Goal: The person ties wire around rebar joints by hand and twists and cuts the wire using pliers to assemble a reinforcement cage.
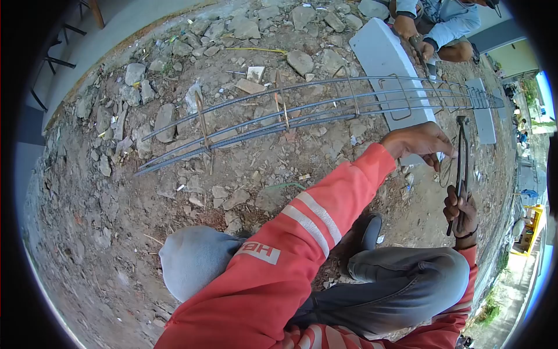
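The right hand [461, 212] was wrapped around the handles of one pair of pincers [459, 166], head upward. Just beside it, the left hand [421, 142] had thumb and fingers nearly together, seemingly pinching thin wire [442, 177] that hung below. The wire likely bent easily and was best taken near its ends; the pincers looked stiff, best gripped low. Beyond the hands lay a steel frame [293, 123], probably heavy and rigid: at least three bars, at least four loops [203, 125]. Past it were at least two pale slabs [378, 52] and one other person [459, 29].
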Motion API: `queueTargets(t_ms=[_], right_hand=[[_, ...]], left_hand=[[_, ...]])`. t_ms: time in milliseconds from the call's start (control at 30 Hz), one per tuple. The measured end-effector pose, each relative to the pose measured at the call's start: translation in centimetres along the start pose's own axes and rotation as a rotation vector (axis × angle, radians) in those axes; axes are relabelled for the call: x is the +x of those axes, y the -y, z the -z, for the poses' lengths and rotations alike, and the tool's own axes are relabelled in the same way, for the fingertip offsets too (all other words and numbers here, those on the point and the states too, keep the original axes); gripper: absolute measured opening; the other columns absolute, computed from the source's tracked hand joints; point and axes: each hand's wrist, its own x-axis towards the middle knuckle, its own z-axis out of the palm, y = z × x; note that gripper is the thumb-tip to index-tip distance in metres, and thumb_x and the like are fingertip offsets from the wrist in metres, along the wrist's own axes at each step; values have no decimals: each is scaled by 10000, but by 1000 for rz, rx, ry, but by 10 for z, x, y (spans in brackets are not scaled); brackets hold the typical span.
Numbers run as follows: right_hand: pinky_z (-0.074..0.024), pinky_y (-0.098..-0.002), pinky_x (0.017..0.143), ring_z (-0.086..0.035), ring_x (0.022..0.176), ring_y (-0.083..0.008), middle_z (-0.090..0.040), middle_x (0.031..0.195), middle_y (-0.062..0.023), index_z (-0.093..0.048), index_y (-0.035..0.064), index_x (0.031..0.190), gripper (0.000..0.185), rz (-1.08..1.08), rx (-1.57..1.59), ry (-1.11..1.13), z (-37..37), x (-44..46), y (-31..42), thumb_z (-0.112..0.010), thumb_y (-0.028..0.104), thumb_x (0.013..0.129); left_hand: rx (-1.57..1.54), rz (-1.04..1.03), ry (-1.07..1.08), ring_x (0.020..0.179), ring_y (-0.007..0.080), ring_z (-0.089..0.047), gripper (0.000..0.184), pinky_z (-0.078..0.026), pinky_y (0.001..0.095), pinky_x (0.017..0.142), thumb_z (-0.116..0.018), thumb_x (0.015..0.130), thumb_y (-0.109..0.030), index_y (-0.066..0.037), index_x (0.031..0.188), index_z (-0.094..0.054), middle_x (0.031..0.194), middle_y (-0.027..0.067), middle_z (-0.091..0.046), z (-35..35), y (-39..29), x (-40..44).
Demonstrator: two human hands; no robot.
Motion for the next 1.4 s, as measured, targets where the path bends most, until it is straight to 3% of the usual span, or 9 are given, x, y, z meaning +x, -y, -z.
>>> queueTargets(t_ms=[233,467,633,700,767,1000,1067,1167,1400], right_hand=[[-543,-344,817,-647,866,-196,-612,1126,-104,-557,85,1006,193,-43,157,-87,28,43,-63,-600,-50,875],[-494,-471,885,-599,1010,-419,-633,1003,-204,-652,32,959,130,81,-1381,-165,133,73,-196,-682,85,845],[-485,-426,967,-583,1147,-378,-580,1219,-212,-610,34,1197,406,267,-1161,-239,116,72,-181,-751,240,877],[-492,-382,949,-597,1135,-282,-565,1276,-176,-559,17,1277,437,398,-335,-236,105,84,-160,-718,220,923],[-501,-351,885,-611,1061,-228,-596,1222,-148,-560,14,1281,414,385,-300,-153,97,103,-148,-700,206,942],[-387,-255,534,-486,588,-54,-563,674,15,-648,9,1047,208,240,-181,-169,99,154,-163,-660,206,981],[-260,-256,438,-338,464,-29,-426,539,48,-636,36,790,286,126,109,-287,93,158,-172,-649,239,992],[-263,-257,431,-308,447,-46,-389,551,74,-623,58,820,260,-66,339,-281,97,155,-199,-662,252,989],[-329,-248,466,-364,492,-62,-423,612,59,-617,75,855,250,-88,379,-159,74,135,-195,-644,277,1001]], left_hand=[[591,313,-34,656,154,-694,277,-501,294,594,-693,881,-229,30,970,-734,750,77,-709,29,72,-20],[621,660,-132,717,189,-716,341,-586,322,625,-665,956,-244,93,911,-649,800,112,-667,60,127,-24],[457,623,-168,808,197,-708,295,-594,316,616,-605,1009,-203,56,1138,-657,1130,151,-626,41,130,-9],[512,617,-173,813,195,-706,289,-585,310,614,-603,1007,-201,43,1146,-673,1173,149,-606,16,114,5],[571,608,-169,818,194,-705,286,-575,303,613,-602,1006,-198,30,1155,-688,1216,148,-587,7,111,16],[935,254,-762,862,147,-647,324,-512,325,770,-575,1022,-264,13,968,-733,1073,66,-618,-2,91,21],[683,152,-1039,810,127,-608,327,-490,309,734,-545,1045,-294,-28,948,-708,912,4,-624,7,82,12],[222,-227,-1322,752,107,-551,282,-483,312,729,-521,1064,-300,-65,1002,-663,758,-44,-549,18,58,-1],[83,-340,-1155,591,76,-381,269,-446,271,601,-503,1073,-303,-63,1035,-618,671,-54,-360,-1,51,-27]])
